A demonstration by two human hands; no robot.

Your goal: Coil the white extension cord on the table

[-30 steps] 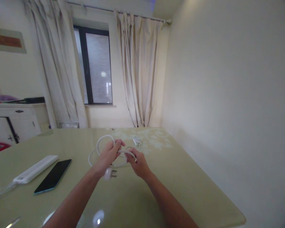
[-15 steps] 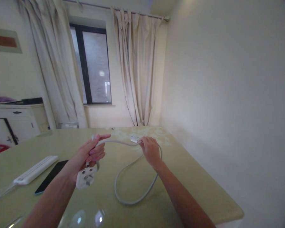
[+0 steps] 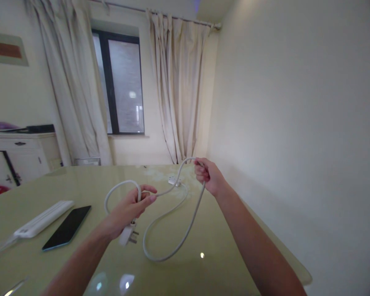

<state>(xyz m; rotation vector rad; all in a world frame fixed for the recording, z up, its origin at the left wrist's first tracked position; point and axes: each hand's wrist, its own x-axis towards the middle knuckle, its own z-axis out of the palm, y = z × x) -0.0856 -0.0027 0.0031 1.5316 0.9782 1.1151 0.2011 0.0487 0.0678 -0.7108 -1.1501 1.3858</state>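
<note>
A white power cable (image 3: 169, 218) runs between my two hands over the pale green table (image 3: 203, 263). My left hand (image 3: 131, 207) is closed on the cable near its plug end, and a small loop stands up from the fist. The white plug (image 3: 127, 235) hangs below that hand, prongs to the right. My right hand (image 3: 207, 176) is raised near the table's far right edge and is closed on another stretch of the cable. A slack loop droops from it onto the table. A small white piece (image 3: 173, 180) lies on the table behind the cable.
A white power strip (image 3: 43, 224) and a black phone (image 3: 67, 233) lie side by side at the left of the table. A white cabinet (image 3: 18, 158) stands at far left. Curtains (image 3: 179, 90) and a dark window (image 3: 120, 82) are behind. A bare wall (image 3: 296, 123) is close on the right.
One second ago both hands held the cable coiled together at mid-table. They have drawn apart. My right hand has risen and moved right, and the cable now hangs in one long loop.
</note>
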